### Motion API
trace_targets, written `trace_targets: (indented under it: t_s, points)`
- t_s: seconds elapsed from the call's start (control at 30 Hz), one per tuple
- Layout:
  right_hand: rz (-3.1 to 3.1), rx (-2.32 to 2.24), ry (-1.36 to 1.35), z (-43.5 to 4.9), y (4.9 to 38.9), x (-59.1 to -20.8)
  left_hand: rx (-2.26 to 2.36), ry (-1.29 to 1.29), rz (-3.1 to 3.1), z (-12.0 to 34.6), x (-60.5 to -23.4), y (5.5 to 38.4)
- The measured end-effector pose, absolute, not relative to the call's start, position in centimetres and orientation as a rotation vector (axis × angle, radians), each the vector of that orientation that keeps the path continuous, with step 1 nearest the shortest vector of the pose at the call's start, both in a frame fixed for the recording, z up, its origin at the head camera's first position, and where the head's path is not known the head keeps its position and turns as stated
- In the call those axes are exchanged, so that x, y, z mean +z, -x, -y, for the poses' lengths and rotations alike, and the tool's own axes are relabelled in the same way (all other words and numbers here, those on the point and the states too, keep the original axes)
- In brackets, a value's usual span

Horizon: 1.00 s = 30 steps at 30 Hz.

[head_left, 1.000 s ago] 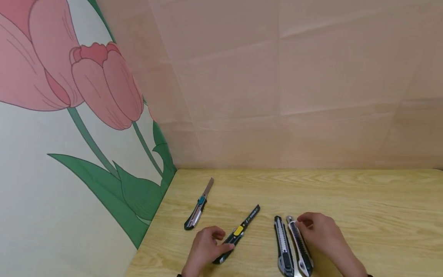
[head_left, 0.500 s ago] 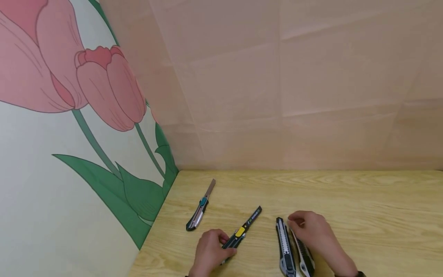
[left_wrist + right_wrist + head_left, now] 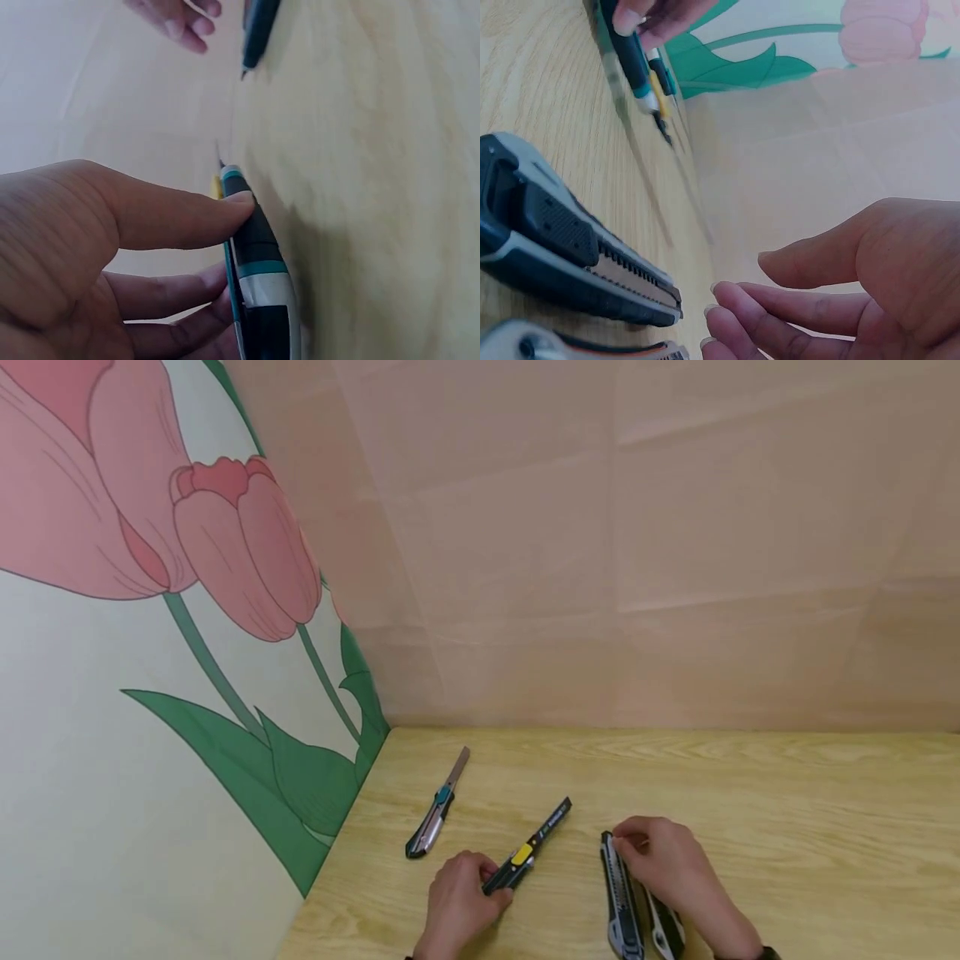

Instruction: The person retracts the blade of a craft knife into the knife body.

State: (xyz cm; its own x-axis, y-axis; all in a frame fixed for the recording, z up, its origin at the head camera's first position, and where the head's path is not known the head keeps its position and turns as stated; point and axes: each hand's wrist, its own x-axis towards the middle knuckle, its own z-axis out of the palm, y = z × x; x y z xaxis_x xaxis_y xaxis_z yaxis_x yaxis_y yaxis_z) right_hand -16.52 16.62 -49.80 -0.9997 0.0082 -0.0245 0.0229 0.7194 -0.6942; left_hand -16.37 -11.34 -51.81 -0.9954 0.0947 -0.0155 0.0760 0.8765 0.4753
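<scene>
My left hand (image 3: 459, 902) pinches the handle of a dark utility knife with a yellow slider (image 3: 522, 855) between thumb and fingers. In the left wrist view, this utility knife (image 3: 259, 259) tilts over the table and casts a shadow beside it. My right hand (image 3: 671, 864) hovers with loosely bent fingers at the far end of a black-and-grey utility knife (image 3: 621, 897). Nothing lies between its thumb and fingers in the right wrist view. A second, white-and-black utility knife (image 3: 666, 928) lies alongside, partly hidden under that hand.
Farther back on the left, a utility knife with a teal slider (image 3: 431, 821) lies with its blade extended. The wood-grain table (image 3: 847, 827) meets a beige sheet (image 3: 675, 543) at the back and a tulip-patterned wall (image 3: 247, 677) at the left.
My right hand has moved left, from the rightmost utility knife toward the end of its neighbour. My left hand has taken a closer pinch on the yellow-slider utility knife and shifted it slightly.
</scene>
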Motion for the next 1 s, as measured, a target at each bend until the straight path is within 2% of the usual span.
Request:
trace_targets:
  t_s: [0.37, 0.7, 1.0]
  points:
    - [-2.876, -1.261, -0.001, -14.1, 16.7, -48.9, 1.031, -0.225, -3.073, 8.3, -49.5, 16.4]
    - [-2.792, -1.569, 0.059, -12.7, 16.6, -47.6, 1.258, -0.366, -3.065, 5.8, -48.2, 15.7]
    - [-2.548, -1.859, -0.011, -12.5, 16.7, -47.0, 1.319, -0.315, -3.082, 4.5, -48.4, 15.6]
